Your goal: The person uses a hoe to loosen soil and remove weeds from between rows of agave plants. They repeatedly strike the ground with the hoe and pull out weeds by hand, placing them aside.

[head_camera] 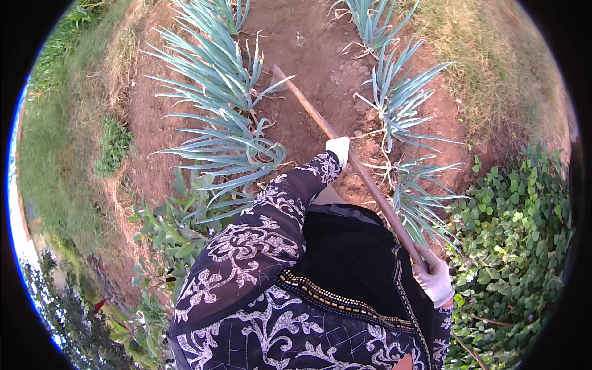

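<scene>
A long wooden tool handle [314, 115] slants from the upper middle down to the lower right, above bare soil. At its far end a flat blade, perhaps a hoe's, shows faintly by the left row of green onions [217, 78]. My left hand [340, 149], in a white glove, grips the handle near its middle. Also gloved in white, my right hand [434, 275] is closed round the near end of the handle, beside my right hip. Another row of green onions [393, 106] stands to the right of the handle.
Brown soil [300, 41] runs between the two onion rows. Dense leafy vines [508, 231] grow close at the right, with dry grass [490, 60] above them. Broad-leaved plants [171, 236] stand near my left side, and grass [60, 152] covers the far left.
</scene>
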`<state>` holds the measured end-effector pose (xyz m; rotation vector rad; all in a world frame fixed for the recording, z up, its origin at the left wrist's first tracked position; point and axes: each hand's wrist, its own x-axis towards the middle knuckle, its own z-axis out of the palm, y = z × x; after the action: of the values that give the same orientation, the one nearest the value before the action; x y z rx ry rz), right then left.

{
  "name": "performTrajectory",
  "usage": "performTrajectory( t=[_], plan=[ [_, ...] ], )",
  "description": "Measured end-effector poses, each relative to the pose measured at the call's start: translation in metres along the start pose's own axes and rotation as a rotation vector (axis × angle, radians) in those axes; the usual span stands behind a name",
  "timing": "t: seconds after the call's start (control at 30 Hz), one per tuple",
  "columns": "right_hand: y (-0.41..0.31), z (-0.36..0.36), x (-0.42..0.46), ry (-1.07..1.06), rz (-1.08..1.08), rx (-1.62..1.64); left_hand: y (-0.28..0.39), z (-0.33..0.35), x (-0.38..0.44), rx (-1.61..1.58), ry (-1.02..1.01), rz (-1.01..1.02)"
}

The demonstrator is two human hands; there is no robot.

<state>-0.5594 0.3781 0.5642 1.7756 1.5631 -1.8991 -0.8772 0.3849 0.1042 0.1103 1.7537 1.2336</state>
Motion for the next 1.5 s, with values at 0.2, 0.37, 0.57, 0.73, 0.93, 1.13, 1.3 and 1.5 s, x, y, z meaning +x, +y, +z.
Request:
performTrajectory(
  t=[0.2, 0.37, 0.57, 0.73, 0.93, 1.13, 1.3, 1.5],
  plan=[
    [0.021, -0.025, -0.009, -0.069, 0.047, 0.023, 0.022, -0.004, -0.052, 0.711, -0.133, 0.187],
    [0.053, -0.028, -0.016, -0.014, 0.056, 0.165, 0.023, 0.002, -0.062, 0.997, -0.268, 0.262],
    [0.010, 0.013, 0.057, -0.067, -0.096, 0.075, 0.050, 0.012, 0.015, 0.222, -0.068, 0.155],
    [-0.042, 0.061, 0.137, -0.018, -0.170, 0.001, 0.143, 0.014, 0.013, -0.437, -0.112, -0.128],
    [-0.041, 0.075, 0.148, -0.061, -0.186, -0.012, 0.130, -0.014, 0.005, -0.183, -0.061, -0.101],
    [-0.023, 0.059, 0.124, -0.087, -0.095, 0.224, 0.131, 0.002, -0.034, 0.403, -0.258, 0.113],
    [-0.028, 0.072, 0.133, 0.035, -0.218, 0.116, 0.125, 0.006, -0.008, 0.673, -0.281, 0.452],
    [-0.068, 0.078, 0.165, 0.315, -0.626, -0.642, 0.166, 0.031, 0.027, -0.461, -0.181, -0.157]
  ],
)
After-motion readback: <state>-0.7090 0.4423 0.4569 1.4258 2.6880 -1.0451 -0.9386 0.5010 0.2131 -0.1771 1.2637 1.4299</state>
